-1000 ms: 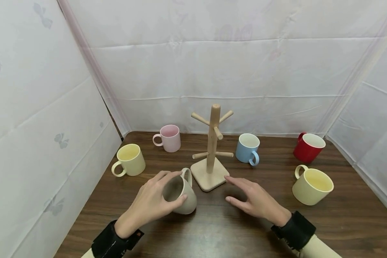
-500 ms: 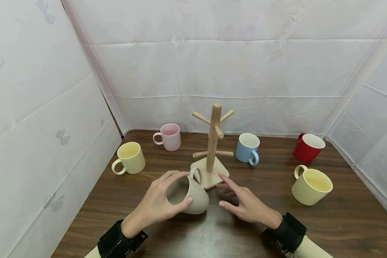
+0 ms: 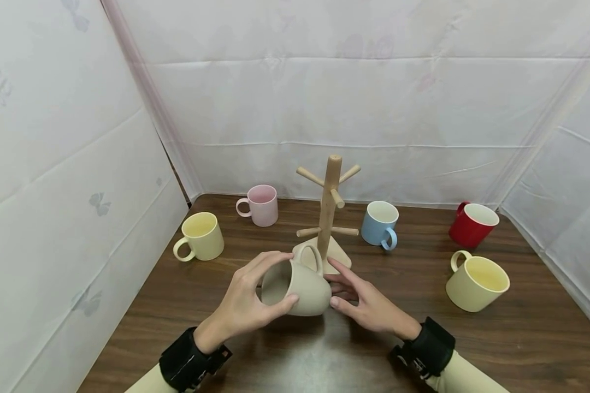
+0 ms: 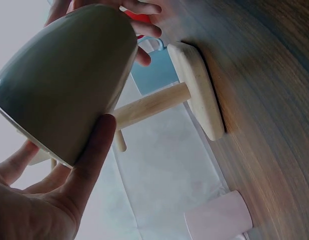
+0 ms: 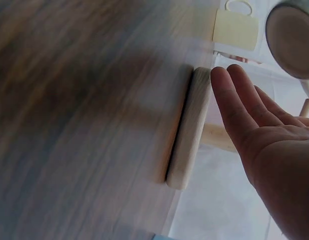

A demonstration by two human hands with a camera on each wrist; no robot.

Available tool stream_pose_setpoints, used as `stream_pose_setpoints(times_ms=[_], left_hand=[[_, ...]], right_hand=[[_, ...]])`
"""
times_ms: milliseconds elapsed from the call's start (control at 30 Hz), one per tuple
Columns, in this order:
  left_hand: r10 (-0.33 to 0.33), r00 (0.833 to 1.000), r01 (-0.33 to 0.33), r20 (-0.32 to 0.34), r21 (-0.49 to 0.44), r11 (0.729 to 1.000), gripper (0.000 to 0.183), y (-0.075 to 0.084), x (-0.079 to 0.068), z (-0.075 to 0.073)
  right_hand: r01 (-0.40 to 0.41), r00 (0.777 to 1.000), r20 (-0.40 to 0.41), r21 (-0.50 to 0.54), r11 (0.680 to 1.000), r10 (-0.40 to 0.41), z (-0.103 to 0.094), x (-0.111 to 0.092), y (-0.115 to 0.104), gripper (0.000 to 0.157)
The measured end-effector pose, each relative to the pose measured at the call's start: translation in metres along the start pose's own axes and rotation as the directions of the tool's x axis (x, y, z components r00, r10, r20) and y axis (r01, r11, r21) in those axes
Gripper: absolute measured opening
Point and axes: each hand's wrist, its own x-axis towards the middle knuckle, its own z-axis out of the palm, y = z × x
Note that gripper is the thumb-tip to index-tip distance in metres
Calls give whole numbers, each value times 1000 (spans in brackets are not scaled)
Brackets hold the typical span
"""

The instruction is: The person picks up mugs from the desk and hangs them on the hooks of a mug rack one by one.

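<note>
My left hand (image 3: 249, 299) grips a grey-beige mug (image 3: 308, 293) by its rim, thumb on the near side and fingers at the far side. The mug is tipped on its side above the table, mouth to the left and handle upward. Close to its bottom end is my right hand (image 3: 371, 307), fingers extended; whether the thumb touches the mug I cannot tell. In the right wrist view, the round mug bottom (image 5: 292, 42) shows beyond the extended fingers. Just behind the mug stands a wooden mug tree (image 3: 327, 210) with bare pegs, its base partly hidden by mug and fingers.
On the wooden table (image 3: 275, 365), a yellow mug (image 3: 206, 240) and a pink mug (image 3: 264, 210) stand left of the tree. To its right are a blue mug (image 3: 377, 226), a red mug (image 3: 467, 229) and a pale yellow mug (image 3: 472, 289). White cloth walls (image 3: 354, 103) enclose the table.
My left hand has carried the grey-beige mug rightward and slightly up, tipping it further onto its side. My right hand has moved left, up to the mug's bottom.
</note>
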Motion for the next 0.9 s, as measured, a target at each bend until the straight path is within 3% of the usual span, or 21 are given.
stream_pose_setpoints(times_ms=[200, 433, 767, 900], left_hand=[[19, 1000, -19, -16, -7, 1000, 58, -5, 0, 4], [35, 998, -36, -42, -18, 999, 58, -10, -1, 7], [8, 999, -10, -46, -48, 999, 56, -6, -1, 7], [-4, 999, 1, -40, -63, 998, 56, -6, 0, 6]], right_hand=[[-13, 1000, 3, 46, 999, 13, 0, 6, -24, 66], [-28, 1000, 5, 154, 988, 27, -1, 9, 0, 59], [-61, 998, 7, 293, 954, 61, 3, 11, -3, 55], [-90, 996, 17, 369, 925, 90, 3, 11, -2, 54]])
